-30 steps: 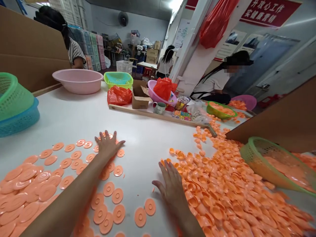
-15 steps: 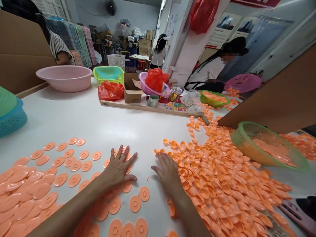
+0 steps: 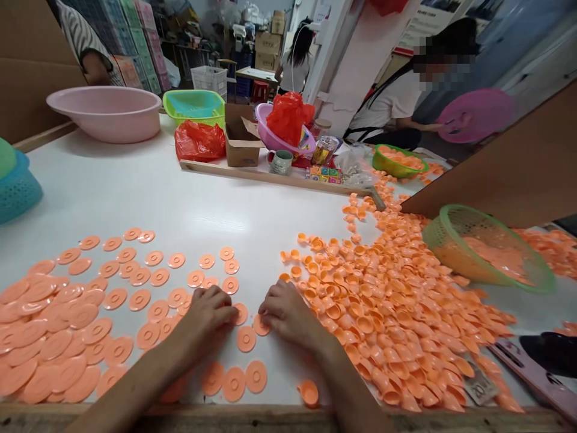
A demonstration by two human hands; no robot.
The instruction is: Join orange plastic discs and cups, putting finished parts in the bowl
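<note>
Orange plastic discs point(image 3: 234, 383), each with a raised ring in the middle, lie scattered over the left half of the white table. My left hand point(image 3: 211, 310) is curled, its fingertips closed at the edge of one orange disc point(image 3: 241, 313). Facing it, my right hand point(image 3: 288, 313) pinches the right edge of another orange disc point(image 3: 260, 325), which rests low over the table. A further disc point(image 3: 246, 339) lies just below, between the hands. To the right of my right hand spreads a big heap of small orange cup-shaped plastic pieces point(image 3: 378, 313). One cup piece point(image 3: 309, 393) lies alone near the front edge.
A green mesh basket point(image 3: 451, 240) with orange pieces stands right. Behind a wooden strip point(image 3: 270, 178) are a cardboard box point(image 3: 242, 144), a mug point(image 3: 280, 161) and red bags. A pink basin point(image 3: 108, 117) sits back left. Co-workers sit beyond the table; a phone-like object point(image 3: 532, 373) lies right.
Both hands were spread flat; now their fingers are curled in at discs between them. The view has tilted downward, and the table's front edge now shows. Two discs now lie closer to the fingertips.
</note>
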